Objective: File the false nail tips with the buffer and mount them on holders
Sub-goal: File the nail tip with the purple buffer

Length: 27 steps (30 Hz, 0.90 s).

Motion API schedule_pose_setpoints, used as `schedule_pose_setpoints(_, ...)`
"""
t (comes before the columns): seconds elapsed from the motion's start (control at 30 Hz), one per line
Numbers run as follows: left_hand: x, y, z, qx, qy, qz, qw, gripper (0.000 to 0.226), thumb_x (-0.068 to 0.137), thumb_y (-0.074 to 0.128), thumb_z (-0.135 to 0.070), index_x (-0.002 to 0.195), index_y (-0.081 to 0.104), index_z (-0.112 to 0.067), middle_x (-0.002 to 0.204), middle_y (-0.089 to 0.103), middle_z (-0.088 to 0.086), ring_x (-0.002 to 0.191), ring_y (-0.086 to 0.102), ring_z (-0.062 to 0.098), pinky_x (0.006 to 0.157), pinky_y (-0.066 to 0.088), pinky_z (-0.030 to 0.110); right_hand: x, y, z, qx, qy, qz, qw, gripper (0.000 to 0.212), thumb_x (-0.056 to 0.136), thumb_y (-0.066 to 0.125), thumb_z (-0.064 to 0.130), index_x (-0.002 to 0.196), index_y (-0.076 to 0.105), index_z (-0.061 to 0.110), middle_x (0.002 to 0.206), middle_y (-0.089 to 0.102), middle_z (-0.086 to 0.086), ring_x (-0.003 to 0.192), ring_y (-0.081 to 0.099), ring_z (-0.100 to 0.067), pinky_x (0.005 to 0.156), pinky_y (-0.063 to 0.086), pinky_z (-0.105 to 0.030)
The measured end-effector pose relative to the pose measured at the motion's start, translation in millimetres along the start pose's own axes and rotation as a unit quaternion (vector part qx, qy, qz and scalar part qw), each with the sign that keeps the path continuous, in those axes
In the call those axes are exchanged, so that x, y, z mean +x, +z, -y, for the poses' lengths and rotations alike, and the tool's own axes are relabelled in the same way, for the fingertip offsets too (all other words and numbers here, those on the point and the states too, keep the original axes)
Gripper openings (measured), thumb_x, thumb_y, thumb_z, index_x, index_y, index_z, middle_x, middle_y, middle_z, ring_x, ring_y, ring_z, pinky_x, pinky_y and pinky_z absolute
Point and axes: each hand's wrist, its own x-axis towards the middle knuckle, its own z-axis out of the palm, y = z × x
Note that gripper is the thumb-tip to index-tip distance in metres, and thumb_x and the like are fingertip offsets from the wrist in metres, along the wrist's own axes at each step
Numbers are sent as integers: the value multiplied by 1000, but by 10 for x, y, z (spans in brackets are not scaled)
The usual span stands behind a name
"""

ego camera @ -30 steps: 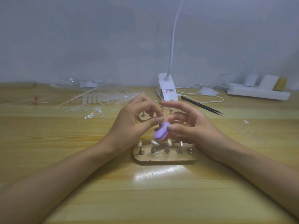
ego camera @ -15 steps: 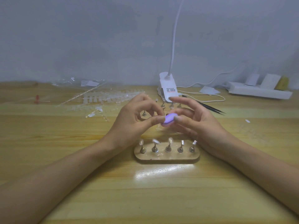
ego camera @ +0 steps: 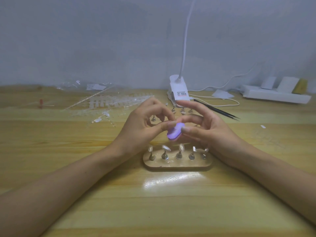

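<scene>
- Buffer (ego camera: 174,133), in the grip: purple, matt, with a soft foam-like look.
- Mounted nail tips (ego camera: 166,147), just below the grip: glossy, pearly plastic.
- Holders (ego camera: 165,156) under them: shiny metal.
- Base (ego camera: 177,164) below the grip: smooth, matt wood.
- Table (ego camera: 171,183): pale varnished wood with a bright sheen.
- Loose nail tips (ego camera: 111,103), left of and beyond the grip: clear, glossy plastic.
- Lamp clip (ego camera: 179,90), beyond the grip: smooth white plastic.
- Tweezers (ego camera: 217,110), right of and beyond the grip: black, dull.

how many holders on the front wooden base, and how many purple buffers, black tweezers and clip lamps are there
holders on the front base: 5
purple buffer: 1
black tweezers: 1
clip lamp: 1
total: 8
</scene>
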Motion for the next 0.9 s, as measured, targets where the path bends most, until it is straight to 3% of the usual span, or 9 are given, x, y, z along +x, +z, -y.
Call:
schedule_pose_setpoints(0.13, 4, -1, 1, -3, 0, -6, 1000, 14, 77, 69, -34, 80, 69, -21, 88, 54, 5, 79, 52, 2, 67, 40, 21, -3, 9, 15, -10, 6, 15, 1000, 62, 83, 66, 3, 140, 49, 18, 102, 70, -9, 90, 72, -30, 82, 60, -38)
schedule_pose_setpoints(0.23, 5, 3, 6, 3, 4, -7, 1000, 11, 77, 69, -32, 80, 67, -22, 87, 54, -3, 78, 52, 1, 66, 39, 14, -6, 8, 9, 4, 4, -30, 1000, 63, 80, 66, 4, 140, 49, 14, 100, 71, -10, 88, 72, -28, 78, 60, -35)
schedule_pose_setpoints(0.3, 6, 0, 14, 1, 7, -9, 1000, 11, 77, 69, -32, 80, 68, -21, 87, 54, 0, 78, 52, 0, 67, 38, 11, -11, 16, 17, -6, 6, -12, 1000, 63, 80, 67, 5, 139, 49, 16, 102, 71, -11, 89, 72, -31, 76, 60, -35)
schedule_pose_setpoints(0.43, 11, 0, 16, 6, 11, -9, 1000, 11, 77, 68, -32, 80, 67, -22, 88, 55, -1, 78, 53, -1, 68, 38, 10, -14, 15, 12, -3, 6, -31, 999, 64, 80, 67, 5, 140, 49, 16, 105, 69, -15, 92, 71, -33, 82, 60, -38)
schedule_pose_setpoints(0.53, 8, 6, 12, 10, 20, -9, 1000, 10, 78, 69, -31, 80, 67, -22, 87, 54, 1, 78, 52, 0, 69, 37, 9, -5, 29, 19, -14, 7, 2, 1000, 62, 82, 67, 3, 140, 49, 18, 105, 70, -13, 90, 72, -33, 79, 60, -37)
schedule_pose_setpoints(0.63, 12, 3, 25, 17, 18, -8, 1000, 7, 80, 72, -22, 79, 66, -21, 87, 53, -1, 77, 53, -1, 69, 37, 8, -5, 15, 8, 0, 6, -40, 999, 65, 79, 68, 4, 141, 48, 15, 101, 70, -14, 91, 71, -33, 80, 60, -36)
schedule_pose_setpoints(0.7, 13, -4, 31, 18, 17, -10, 1000, 10, 81, 73, -18, 79, 65, -24, 86, 53, -2, 77, 52, -1, 69, 37, 9, -6, 24, 12, -1, 7, -15, 1000, 63, 80, 68, 4, 139, 50, 17, 102, 71, -12, 91, 72, -31, 81, 59, -36)
schedule_pose_setpoints(0.83, 13, 1, 30, 20, 14, -9, 1000, 6, 81, 73, -21, 80, 67, -20, 86, 53, -2, 77, 53, -1, 68, 37, 10, -6, 13, 15, 5, 11, -37, 999, 62, 80, 67, 4, 138, 50, 17, 102, 71, -15, 95, 70, -36, 84, 60, -39)
schedule_pose_setpoints(0.9, 11, -1, 29, 17, 18, -10, 1000, 7, 79, 71, -26, 80, 68, -19, 86, 54, 1, 77, 52, 0, 68, 37, 10, -2, 23, 22, -3, 19, -5, 1000, 62, 81, 67, 3, 139, 50, 18, 103, 71, -14, 94, 71, -34, 82, 60, -38)
